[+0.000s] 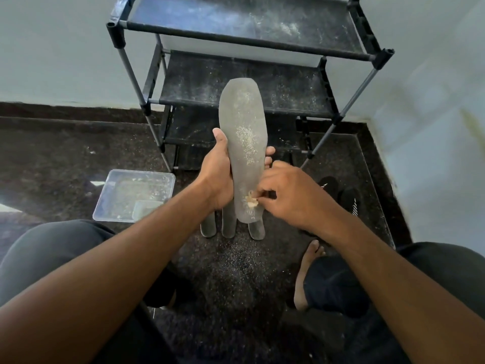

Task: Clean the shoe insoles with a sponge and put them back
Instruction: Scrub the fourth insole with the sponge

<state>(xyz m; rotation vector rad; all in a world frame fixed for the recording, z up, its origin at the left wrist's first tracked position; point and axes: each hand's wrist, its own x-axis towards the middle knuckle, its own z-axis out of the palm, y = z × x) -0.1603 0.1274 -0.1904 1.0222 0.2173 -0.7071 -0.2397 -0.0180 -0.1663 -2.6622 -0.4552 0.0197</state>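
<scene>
My left hand [219,170] grips a grey insole [242,122] round its middle and holds it up lengthwise, toe end away from me. Pale crumbs speckle its surface. My right hand [291,195] pinches a small tan piece of sponge [251,202] and presses it against the insole near the heel end. Under the held insole, three more grey insoles [228,225] lie on the dark floor, mostly hidden by my hands. A pair of black shoes [341,193] stands on the floor to the right.
A black shoe rack [249,35] with dusty shelves stands straight ahead against the wall. A clear plastic tray [133,195] with water sits on the floor at left. My knees and a bare foot [308,269] frame the dark speckled floor below.
</scene>
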